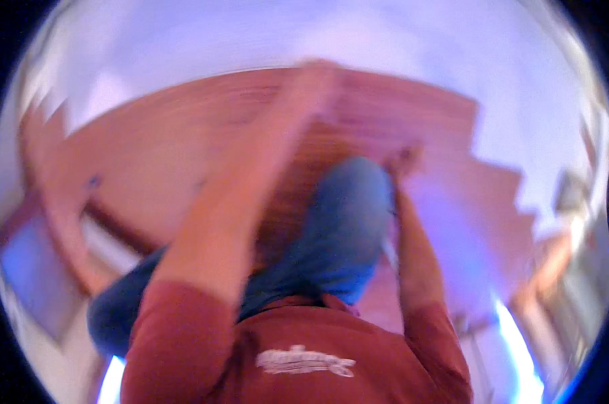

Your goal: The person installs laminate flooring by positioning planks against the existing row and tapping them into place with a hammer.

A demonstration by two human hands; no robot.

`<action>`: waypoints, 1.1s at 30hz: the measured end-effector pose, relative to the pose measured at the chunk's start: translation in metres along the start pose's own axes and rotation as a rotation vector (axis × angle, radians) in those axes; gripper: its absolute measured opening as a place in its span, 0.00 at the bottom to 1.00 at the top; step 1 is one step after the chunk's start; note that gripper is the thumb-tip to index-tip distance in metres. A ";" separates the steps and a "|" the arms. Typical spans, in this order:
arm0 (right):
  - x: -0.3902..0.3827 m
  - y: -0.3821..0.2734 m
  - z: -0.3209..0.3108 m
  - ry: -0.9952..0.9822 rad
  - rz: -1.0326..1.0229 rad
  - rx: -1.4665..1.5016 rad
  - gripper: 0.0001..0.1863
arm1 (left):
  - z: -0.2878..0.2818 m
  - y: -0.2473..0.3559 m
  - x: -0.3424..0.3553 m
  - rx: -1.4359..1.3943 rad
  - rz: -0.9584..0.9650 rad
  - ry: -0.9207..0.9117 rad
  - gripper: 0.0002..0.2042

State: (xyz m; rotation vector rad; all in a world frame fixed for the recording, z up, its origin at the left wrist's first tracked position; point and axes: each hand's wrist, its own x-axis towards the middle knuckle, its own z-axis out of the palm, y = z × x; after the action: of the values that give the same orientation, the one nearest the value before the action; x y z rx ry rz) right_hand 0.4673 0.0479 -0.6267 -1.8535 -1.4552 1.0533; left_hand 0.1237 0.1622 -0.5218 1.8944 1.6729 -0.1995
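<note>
The whole view is smeared by motion. My left arm stretches far forward, and my left hand (320, 79) is at the far edge of a reddish-brown wooden surface (163, 148). Its fingers are too blurred to read, and whether it touches the wood I cannot tell. Close beside my raised knee in blue jeans (355, 195) is my right hand (405, 161), in front of the same wood. Blur hides its fingers too, and no held thing can be made out in either hand.
A pale wall (251, 34) lies beyond the wood, whose right edge is stepped. At the left are a curved wooden part (65, 222) and a bluish panel (39, 269). Bright light strips (520, 350) glare low at the right, near blurred pale objects (580, 283).
</note>
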 end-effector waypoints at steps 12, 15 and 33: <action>-0.010 -0.003 -0.044 0.131 -0.450 -0.849 0.33 | -0.014 -0.047 -0.020 0.044 0.043 -0.036 0.36; -0.003 0.003 -0.062 0.207 -0.465 -0.847 0.33 | -0.024 -0.078 -0.028 0.091 0.025 -0.043 0.38; -0.011 -0.006 -0.041 0.210 -0.504 -0.784 0.31 | -0.033 -0.203 -0.100 0.282 -0.063 -0.092 0.46</action>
State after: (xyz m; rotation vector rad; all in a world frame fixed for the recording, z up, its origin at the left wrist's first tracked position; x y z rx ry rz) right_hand 0.4973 0.0410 -0.5975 -1.8118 -2.2262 0.0204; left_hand -0.0956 0.0994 -0.5141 1.9996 1.7156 -0.5662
